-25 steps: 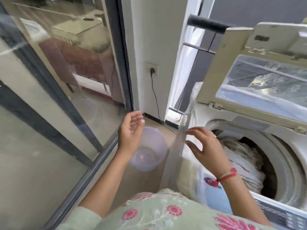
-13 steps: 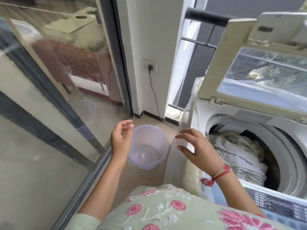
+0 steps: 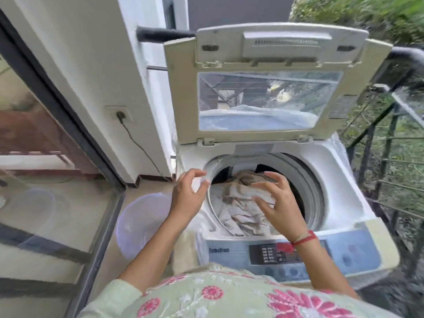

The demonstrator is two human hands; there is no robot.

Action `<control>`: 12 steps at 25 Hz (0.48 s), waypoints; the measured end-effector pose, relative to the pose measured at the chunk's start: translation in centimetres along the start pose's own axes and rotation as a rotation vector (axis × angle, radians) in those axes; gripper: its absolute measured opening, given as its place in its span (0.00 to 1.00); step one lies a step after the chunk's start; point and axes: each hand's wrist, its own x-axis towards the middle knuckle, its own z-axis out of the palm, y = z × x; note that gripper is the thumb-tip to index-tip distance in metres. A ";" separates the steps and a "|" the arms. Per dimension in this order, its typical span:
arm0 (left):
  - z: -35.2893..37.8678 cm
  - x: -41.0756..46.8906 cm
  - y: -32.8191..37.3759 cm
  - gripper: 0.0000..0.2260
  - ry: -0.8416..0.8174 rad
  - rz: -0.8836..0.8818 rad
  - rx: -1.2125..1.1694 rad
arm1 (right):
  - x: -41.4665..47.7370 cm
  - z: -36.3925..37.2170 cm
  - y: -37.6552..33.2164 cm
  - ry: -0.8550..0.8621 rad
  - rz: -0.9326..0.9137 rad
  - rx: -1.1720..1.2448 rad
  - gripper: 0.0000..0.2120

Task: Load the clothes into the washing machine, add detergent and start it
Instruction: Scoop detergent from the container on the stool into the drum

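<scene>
The clothes [image 3: 243, 203] sit heaped inside the open washing machine [image 3: 339, 180]. The left hand [image 3: 187, 196] hovers at its rim, the right hand [image 3: 277, 203] above the pile, both loose-fingered and empty. Left bunched so high, the load could snag the lid [image 3: 270, 53] or unbalance the spin.

washer [image 3: 339, 198]: glossy plastic | clothes [image 3: 241, 203]: crumpled cloth | basin [image 3: 140, 223]: translucent plastic
</scene>
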 end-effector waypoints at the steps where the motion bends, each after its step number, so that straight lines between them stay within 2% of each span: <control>1: 1.3 0.2 -0.2 0.09 -0.033 0.040 0.175 | -0.1 -0.7 1.4 0.027 0.025 -0.003 0.11; 4: 3.6 0.5 -1.6 0.15 -0.074 0.094 0.578 | -0.4 -1.8 5.2 0.036 0.069 -0.011 0.10; 8: 3.5 2.3 -4.2 0.21 -0.107 0.055 0.942 | -1.3 -1.2 9.2 -0.101 0.091 0.014 0.09; 10: 3.0 3.3 -4.9 0.25 -0.125 -0.022 1.043 | -1.0 -0.9 10.0 -0.169 0.091 0.050 0.09; 12: 3.0 3.6 -5.3 0.28 -0.141 -0.063 1.036 | -0.6 -0.6 9.9 -0.237 0.058 0.082 0.08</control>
